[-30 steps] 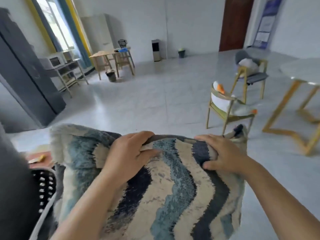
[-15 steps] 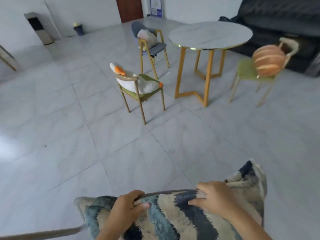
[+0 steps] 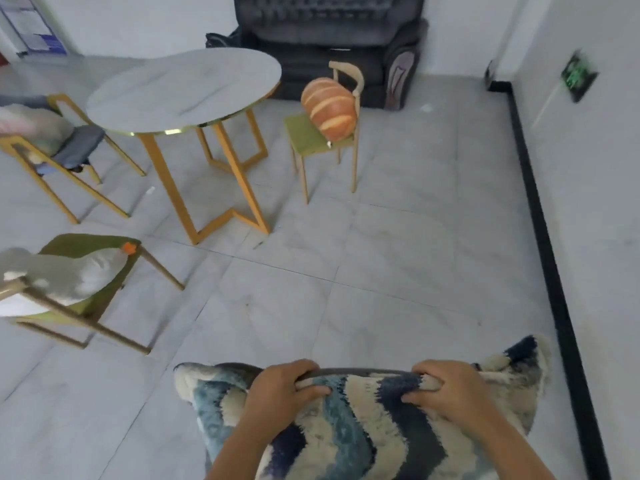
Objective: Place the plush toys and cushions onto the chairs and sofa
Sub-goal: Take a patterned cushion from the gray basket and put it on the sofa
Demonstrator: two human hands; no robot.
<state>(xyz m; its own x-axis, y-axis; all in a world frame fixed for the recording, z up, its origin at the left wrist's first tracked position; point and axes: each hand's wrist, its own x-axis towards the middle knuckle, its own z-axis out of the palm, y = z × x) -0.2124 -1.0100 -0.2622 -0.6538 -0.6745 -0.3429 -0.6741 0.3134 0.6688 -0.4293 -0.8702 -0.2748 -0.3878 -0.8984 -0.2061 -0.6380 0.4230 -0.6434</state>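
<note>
A shaggy cushion (image 3: pixel 363 431) with blue, cream and navy wavy stripes fills the bottom of the view. My left hand (image 3: pixel 282 393) and my right hand (image 3: pixel 450 389) both grip its top edge. Straight ahead against the back wall stands a dark grey sofa (image 3: pixel 332 39). In front of it an orange striped bread-shaped plush (image 3: pixel 329 109) rests on a green-seated chair (image 3: pixel 311 136). At the left a white goose plush (image 3: pixel 65 275) lies on another green chair (image 3: pixel 86 244). A pale plush (image 3: pixel 31 126) sits on a grey-seated chair (image 3: pixel 79 143) at the far left.
A round marble-top table (image 3: pixel 183 88) on gold legs stands between the chairs. Grey tiled floor (image 3: pixel 381 265) stretches from me to the sofa. A white wall with a black skirting strip (image 3: pixel 540 220) runs along the right, with a dark wall socket (image 3: pixel 578 77) on it.
My view has swung further right, from the windows and far desks to the table, chairs and sofa. Both hands keep the same grip on the cushion.
</note>
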